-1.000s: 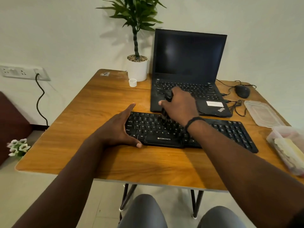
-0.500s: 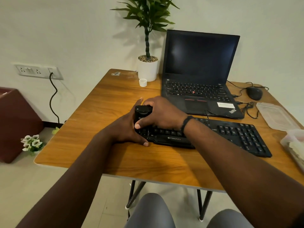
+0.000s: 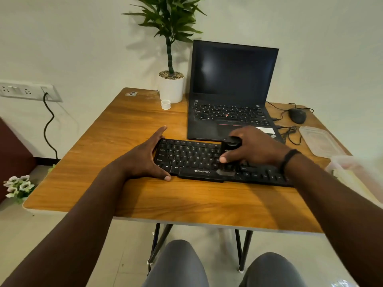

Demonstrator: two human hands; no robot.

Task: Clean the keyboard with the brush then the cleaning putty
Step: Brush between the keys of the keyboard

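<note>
A black keyboard (image 3: 192,158) lies across the wooden table (image 3: 145,195) in front of me. My left hand (image 3: 145,160) rests against the keyboard's left end, fingers straight along its far edge and thumb along its near edge. My right hand (image 3: 252,150) grips a black brush (image 3: 230,146) over the middle of the keyboard, with the bristles down near the space bar row. The putty is not clearly visible; a clear container (image 3: 358,175) at the right edge holds something pale yellow.
An open black laptop (image 3: 232,83) stands just behind the keyboard. A potted plant (image 3: 171,85) and a small white cap (image 3: 165,104) are at the back left. A mouse (image 3: 297,115) with cables and a clear lid (image 3: 319,141) lie at the right.
My right hand has swept the brush from the keyboard's left end back to its middle. The left hand has stayed at the left end. The view has shifted slightly.
</note>
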